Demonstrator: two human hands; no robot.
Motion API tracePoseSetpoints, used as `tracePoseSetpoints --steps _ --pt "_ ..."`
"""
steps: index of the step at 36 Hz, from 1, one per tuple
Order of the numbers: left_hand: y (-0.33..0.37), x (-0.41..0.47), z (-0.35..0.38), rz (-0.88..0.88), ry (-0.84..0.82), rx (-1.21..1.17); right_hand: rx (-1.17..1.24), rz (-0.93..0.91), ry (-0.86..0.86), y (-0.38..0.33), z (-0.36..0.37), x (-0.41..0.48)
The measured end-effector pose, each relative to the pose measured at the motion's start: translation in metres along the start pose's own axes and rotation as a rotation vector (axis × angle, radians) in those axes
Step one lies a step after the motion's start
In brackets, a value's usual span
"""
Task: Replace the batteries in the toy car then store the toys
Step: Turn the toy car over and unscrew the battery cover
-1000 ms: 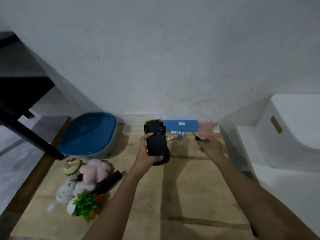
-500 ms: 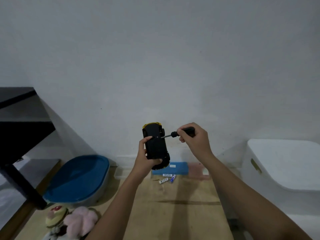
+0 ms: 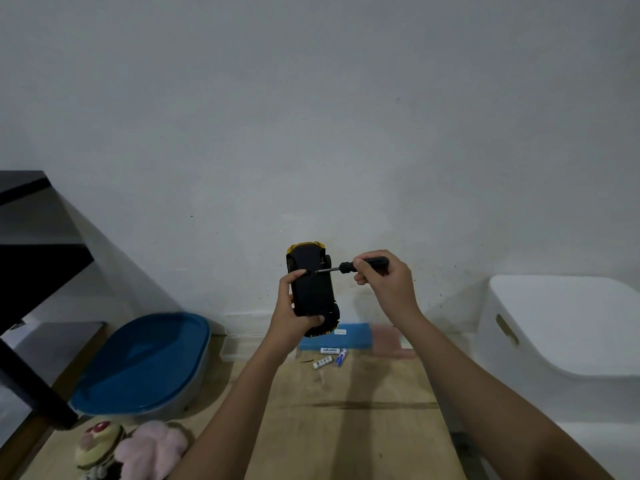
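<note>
Left hand [image 3: 293, 317] holds toy car [image 3: 311, 289] upright; right hand [image 3: 391, 285] holds screwdriver [image 3: 348, 267] crosswise.

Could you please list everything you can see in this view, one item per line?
toy car: one, black underside, yellow body, held up
screwdriver: one, black, tip at the car's underside
batteries: three, white and blue, wooden surface near wall
flat case: one, blue, behind batteries
lidded tub: one, blue lid, left
storage bin: one, white, right
plush toys: two, pink and cream, bottom left
left hand: holds toy car
right hand: holds screwdriver
</note>
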State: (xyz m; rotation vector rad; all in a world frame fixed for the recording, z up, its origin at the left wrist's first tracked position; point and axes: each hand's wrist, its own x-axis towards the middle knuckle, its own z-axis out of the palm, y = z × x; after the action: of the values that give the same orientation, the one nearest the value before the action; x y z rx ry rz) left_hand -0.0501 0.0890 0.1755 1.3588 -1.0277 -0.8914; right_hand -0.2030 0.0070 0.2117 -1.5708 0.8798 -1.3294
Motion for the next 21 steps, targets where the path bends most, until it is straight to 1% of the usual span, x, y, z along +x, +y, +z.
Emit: tracePoseSetpoints --steps 4,8,11,13,15,17,19,21 --pt "0.001 -0.002 0.002 0.021 -0.005 0.016 -0.018 0.023 0.017 0.002 0.000 -0.001" --pt "-0.002 -0.001 0.005 0.057 -0.004 0.054 -0.043 0.005 0.064 0.001 0.001 -0.005" --pt "-0.010 0.001 0.007 0.050 0.030 0.108 -0.129 -0.063 0.109 0.003 0.003 -0.011" --pt "-0.014 0.001 0.007 0.036 0.055 0.184 -0.213 -0.154 0.098 0.006 0.006 -0.014" --pt "-0.017 -0.001 0.009 0.033 0.072 0.230 -0.325 -0.272 0.035 0.007 0.009 -0.017" --pt "-0.020 -0.003 0.010 0.012 0.081 0.231 -0.392 -0.337 -0.089 0.007 0.014 -0.020" --pt "-0.023 -0.006 0.009 -0.018 0.100 0.200 -0.429 -0.316 -0.200 0.004 0.017 -0.023" --pt "-0.029 -0.008 0.007 -0.029 0.119 0.185 -0.468 -0.243 -0.275 -0.001 0.017 -0.025"
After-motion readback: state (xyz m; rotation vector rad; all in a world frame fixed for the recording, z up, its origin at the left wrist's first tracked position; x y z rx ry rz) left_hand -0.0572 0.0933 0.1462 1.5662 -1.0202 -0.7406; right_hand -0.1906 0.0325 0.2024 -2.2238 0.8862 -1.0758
